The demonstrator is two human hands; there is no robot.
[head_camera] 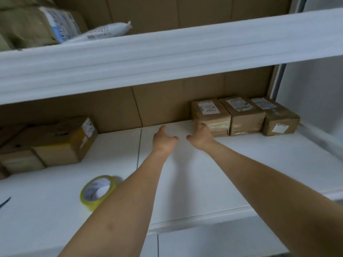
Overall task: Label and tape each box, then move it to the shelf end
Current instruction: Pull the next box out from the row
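Three taped brown boxes with white labels stand in a row at the right end of the white shelf [241,151]: a left box [211,113], a middle box [243,115] and a right box [280,119]. My right hand [201,137] is at the left box's near left corner, fingers loosely bent, holding nothing. My left hand [163,140] hovers just beside it over the bare shelf, fingers relaxed and empty. A roll of clear yellowish tape [98,191] lies on the shelf at the near left, by my left forearm.
A pile of brown boxes [55,143] sits at the shelf's left end. The upper shelf [167,58] overhangs, carrying wrapped parcels [37,25] at the far left. A dark pen-like tip [5,201] shows at the left edge. Cardboard lines the back wall.
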